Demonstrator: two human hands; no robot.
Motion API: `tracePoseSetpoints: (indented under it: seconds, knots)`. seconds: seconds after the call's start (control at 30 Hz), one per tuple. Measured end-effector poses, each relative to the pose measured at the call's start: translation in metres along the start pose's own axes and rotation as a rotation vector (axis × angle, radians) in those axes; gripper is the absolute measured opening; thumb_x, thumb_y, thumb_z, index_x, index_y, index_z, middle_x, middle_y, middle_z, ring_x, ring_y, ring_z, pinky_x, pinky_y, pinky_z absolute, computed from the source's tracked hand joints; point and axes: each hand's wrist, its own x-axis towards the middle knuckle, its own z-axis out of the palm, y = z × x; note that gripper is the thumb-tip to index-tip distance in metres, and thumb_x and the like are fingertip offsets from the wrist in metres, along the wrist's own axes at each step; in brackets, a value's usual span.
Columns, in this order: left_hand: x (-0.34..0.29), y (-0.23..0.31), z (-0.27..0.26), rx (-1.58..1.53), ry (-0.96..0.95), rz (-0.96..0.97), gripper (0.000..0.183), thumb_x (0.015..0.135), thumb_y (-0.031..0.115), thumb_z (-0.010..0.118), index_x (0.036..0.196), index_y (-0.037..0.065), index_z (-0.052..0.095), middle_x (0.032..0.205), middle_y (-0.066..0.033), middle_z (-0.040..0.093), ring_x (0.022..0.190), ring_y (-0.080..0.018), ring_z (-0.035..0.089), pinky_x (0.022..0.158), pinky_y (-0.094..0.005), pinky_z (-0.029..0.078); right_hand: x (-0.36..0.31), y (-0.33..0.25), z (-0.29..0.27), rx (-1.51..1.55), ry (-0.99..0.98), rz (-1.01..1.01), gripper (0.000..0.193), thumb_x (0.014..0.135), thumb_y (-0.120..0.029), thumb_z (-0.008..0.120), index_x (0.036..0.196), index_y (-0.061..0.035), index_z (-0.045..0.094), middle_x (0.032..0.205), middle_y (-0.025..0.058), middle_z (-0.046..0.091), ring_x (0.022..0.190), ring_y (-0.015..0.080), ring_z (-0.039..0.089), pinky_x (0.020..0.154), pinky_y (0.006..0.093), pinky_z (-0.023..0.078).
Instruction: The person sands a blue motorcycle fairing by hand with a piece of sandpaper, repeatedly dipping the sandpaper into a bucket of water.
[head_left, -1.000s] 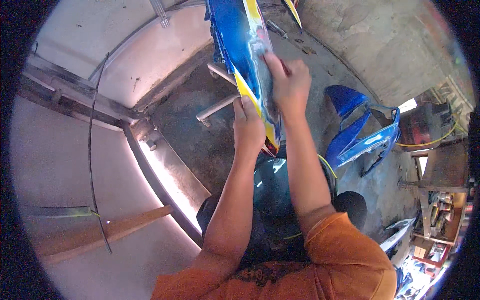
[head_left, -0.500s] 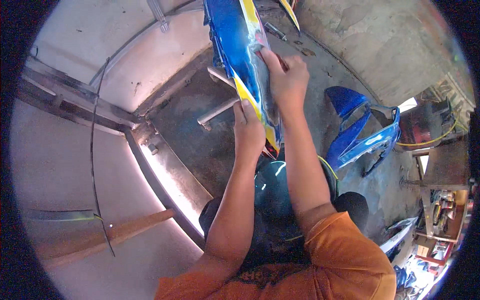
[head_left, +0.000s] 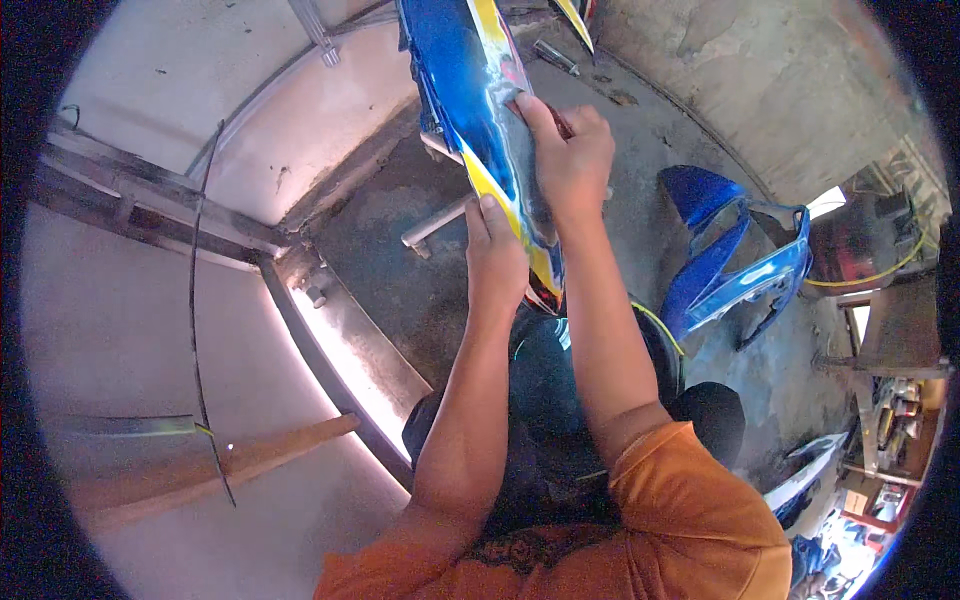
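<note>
A long motorcycle body panel [head_left: 445, 75], blue with yellow and white stripes, slants away from me. Its near tip is pointed, and a dull grey worn patch runs along its right side. My left hand [head_left: 496, 262] grips the left edge near that tip, thumb on top. My right hand [head_left: 577, 165] is closed round a piece of reddish-brown sandpaper [head_left: 566, 127] and presses against the grey patch at the panel's right side. Most of the sandpaper is hidden by my fingers. The panel's far end runs out of the picture.
A blue fairing frame [head_left: 740, 290] lies on the floor to the right. Below the panel's tip, between my knees, is a dark rounded glossy thing [head_left: 545, 390]. A small tube [head_left: 556, 57] lies beyond my right hand; a cluttered shelf [head_left: 900, 420] stands far right.
The whole view has shifted slightly. Both hands keep their holds; the right hand and the panel's far part sit slightly further left in the picture.
</note>
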Motion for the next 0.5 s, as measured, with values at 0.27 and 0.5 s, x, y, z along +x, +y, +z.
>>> tracePoseSetpoints:
  seconds: [0.27,0.5]
  knots:
    - [0.006,-0.012,-0.005,-0.083,-0.008,0.038,0.062,0.105,0.046,0.023,0.140,-0.003,0.038,0.134,-0.0353,0.047,0.125,-0.0499,0.048,0.102,-0.0503,0.039,-0.096,0.050,-0.026,0.015,-0.064,0.033,0.034,0.079,-0.036,0.077,0.080,-0.0013,0.075,0.082,0.0176,0.063,0.085,0.0361,0.057,0.079,0.0452,0.043]
    - [-0.001,0.002,0.003,-0.064,-0.035,0.003,0.062,0.105,0.046,0.023,0.139,-0.004,0.038,0.134,-0.0346,0.048,0.124,-0.0490,0.048,0.103,-0.0485,0.037,0.001,0.042,-0.005,-0.166,-0.021,0.072,0.039,0.080,-0.036,0.077,0.083,0.0025,0.074,0.086,0.0207,0.066,0.083,0.0370,0.059,0.078,0.0446,0.046]
